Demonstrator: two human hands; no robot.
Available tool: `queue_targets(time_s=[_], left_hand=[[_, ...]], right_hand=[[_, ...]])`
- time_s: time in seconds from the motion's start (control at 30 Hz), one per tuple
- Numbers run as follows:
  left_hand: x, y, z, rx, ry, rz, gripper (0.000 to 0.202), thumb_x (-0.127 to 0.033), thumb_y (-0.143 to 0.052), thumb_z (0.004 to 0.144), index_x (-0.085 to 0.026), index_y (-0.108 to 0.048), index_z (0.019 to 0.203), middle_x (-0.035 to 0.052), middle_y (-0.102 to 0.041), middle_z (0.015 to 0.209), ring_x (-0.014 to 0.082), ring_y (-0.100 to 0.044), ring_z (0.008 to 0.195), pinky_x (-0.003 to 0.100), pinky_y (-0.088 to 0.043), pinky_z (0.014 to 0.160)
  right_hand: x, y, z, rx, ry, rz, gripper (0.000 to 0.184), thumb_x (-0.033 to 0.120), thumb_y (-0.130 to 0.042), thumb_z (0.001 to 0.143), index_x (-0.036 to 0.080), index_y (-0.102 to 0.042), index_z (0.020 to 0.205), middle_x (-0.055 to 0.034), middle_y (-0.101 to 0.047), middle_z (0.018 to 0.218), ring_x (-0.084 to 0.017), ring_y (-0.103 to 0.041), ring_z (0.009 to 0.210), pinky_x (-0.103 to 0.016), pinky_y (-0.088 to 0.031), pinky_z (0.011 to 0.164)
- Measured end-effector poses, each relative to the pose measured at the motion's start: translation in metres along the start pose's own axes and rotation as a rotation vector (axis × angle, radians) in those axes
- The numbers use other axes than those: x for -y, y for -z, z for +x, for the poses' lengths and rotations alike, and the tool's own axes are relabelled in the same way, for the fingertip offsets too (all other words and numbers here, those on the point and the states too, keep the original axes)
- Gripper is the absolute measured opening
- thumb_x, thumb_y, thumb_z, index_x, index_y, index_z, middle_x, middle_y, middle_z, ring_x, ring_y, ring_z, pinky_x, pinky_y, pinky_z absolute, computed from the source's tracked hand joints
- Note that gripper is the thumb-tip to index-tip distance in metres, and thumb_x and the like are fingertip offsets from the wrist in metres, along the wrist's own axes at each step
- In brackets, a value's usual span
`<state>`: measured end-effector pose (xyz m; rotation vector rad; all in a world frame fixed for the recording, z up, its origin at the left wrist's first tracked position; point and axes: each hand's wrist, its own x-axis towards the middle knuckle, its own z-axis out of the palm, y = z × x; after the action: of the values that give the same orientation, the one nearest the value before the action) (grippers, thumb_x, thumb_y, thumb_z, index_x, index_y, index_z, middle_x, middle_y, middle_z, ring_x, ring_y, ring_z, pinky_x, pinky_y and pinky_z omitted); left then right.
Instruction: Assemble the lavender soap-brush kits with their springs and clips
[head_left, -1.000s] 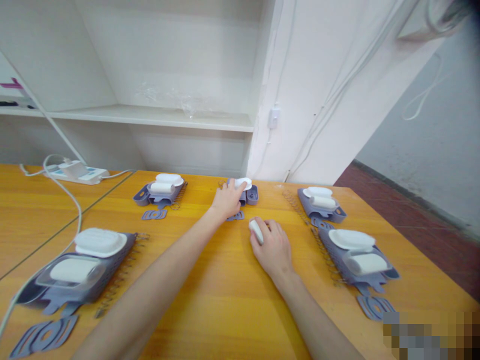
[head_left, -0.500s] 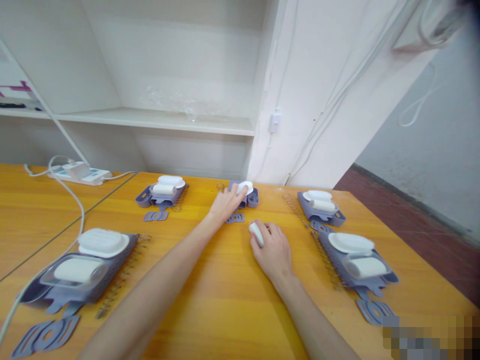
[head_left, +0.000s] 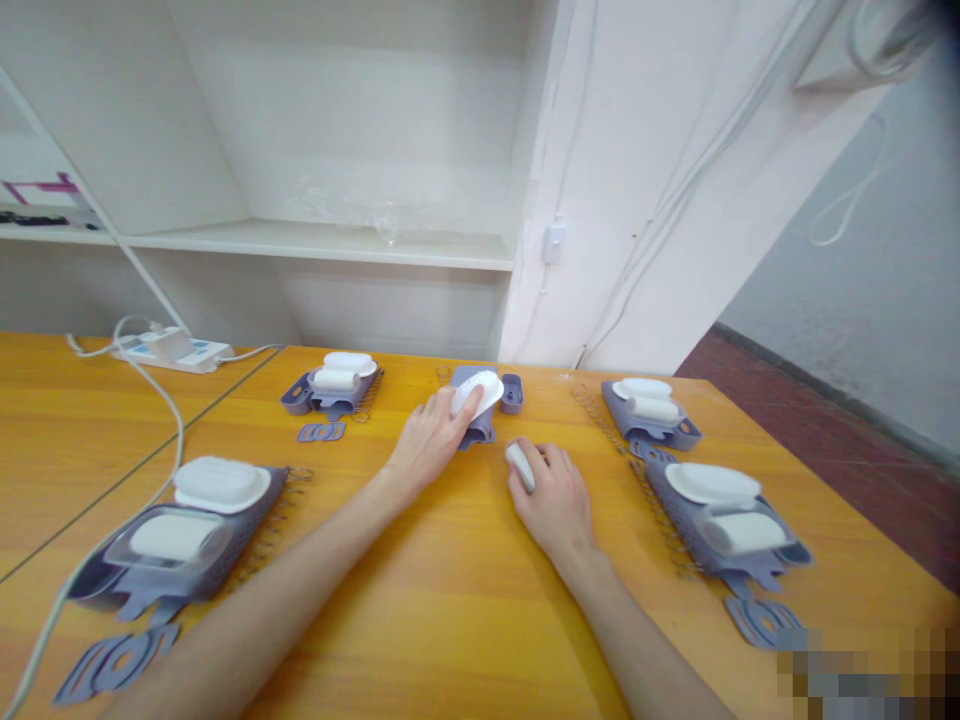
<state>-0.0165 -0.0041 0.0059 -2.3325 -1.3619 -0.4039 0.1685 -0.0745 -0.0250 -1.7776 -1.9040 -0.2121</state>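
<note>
My left hand (head_left: 429,437) is closed on a white oval dish-like piece (head_left: 484,388) with a ribbed edge, thumb on top. Directly under that piece lies a purple perforated tray (head_left: 480,432); whether the fingers grip the tray too is hidden. A small purple cup (head_left: 511,393) stands just right of the tray. Closer to me, my right hand (head_left: 556,505) rests low over the table with its fingers wrapped round a small white rounded piece (head_left: 520,466), perhaps a roll like those on the other trays.
Similar purple trays with white oval pieces and rolls stand at left front (head_left: 225,500), left back (head_left: 337,385), right back (head_left: 649,410) and right front (head_left: 727,515). Wire spirals and purple cut-out plates (head_left: 116,662) lie beside them. A power strip (head_left: 176,348) trails a white cable across the left.
My left hand has drawn back toward me with the white oval piece, now more tilted. The purple tray beneath has come nearer, away from the small cup. My right hand stays about where it was.
</note>
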Motion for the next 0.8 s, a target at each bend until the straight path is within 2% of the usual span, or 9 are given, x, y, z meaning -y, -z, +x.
queue_targets(time_s=[0.17, 0.3, 0.57, 0.8], left_hand=[[-0.005, 0.008, -0.038, -0.001, -0.121, -0.017, 0.059, -0.012, -0.033, 0.090, -0.029, -0.010, 0.142, 0.0115, -0.047, 0.114, 0.0223, -0.054, 0.098, 0.034, -0.048, 0.081], [-0.009, 0.010, -0.057, 0.017, -0.177, -0.024, 0.060, -0.012, -0.034, 0.089, -0.029, -0.011, 0.142, 0.0114, -0.049, 0.112, 0.0220, -0.056, 0.096, 0.035, -0.049, 0.081], [-0.007, 0.003, -0.065, 0.027, -0.159, -0.059, 0.059, -0.009, -0.035, 0.088, -0.030, -0.018, 0.141, 0.0113, -0.050, 0.113, 0.0214, -0.056, 0.099, 0.036, -0.049, 0.082], [-0.004, 0.002, -0.067, 0.018, -0.158, -0.070, 0.061, -0.009, -0.036, 0.088, -0.030, -0.017, 0.141, 0.0113, -0.050, 0.112, 0.0211, -0.056, 0.095, 0.035, -0.049, 0.081]], right_hand=[[0.001, 0.001, 0.000, 0.008, -0.001, 0.003, 0.031, 0.025, -0.050, 0.084, 0.024, -0.056, 0.114, -0.0056, -0.056, 0.093, -0.020, -0.050, 0.088, -0.030, -0.035, 0.077], [0.001, 0.002, 0.000, -0.004, 0.012, 0.000, 0.032, 0.024, -0.050, 0.083, 0.022, -0.056, 0.115, -0.0064, -0.056, 0.094, -0.020, -0.051, 0.088, -0.029, -0.036, 0.077], [0.001, 0.002, 0.000, -0.011, 0.011, 0.000, 0.031, 0.024, -0.050, 0.083, 0.023, -0.057, 0.113, -0.0065, -0.057, 0.094, -0.020, -0.051, 0.087, -0.030, -0.037, 0.076], [0.002, 0.003, 0.001, -0.004, 0.007, 0.004, 0.031, 0.023, -0.049, 0.084, 0.024, -0.057, 0.113, -0.0060, -0.056, 0.094, -0.020, -0.051, 0.088, -0.030, -0.037, 0.078]])
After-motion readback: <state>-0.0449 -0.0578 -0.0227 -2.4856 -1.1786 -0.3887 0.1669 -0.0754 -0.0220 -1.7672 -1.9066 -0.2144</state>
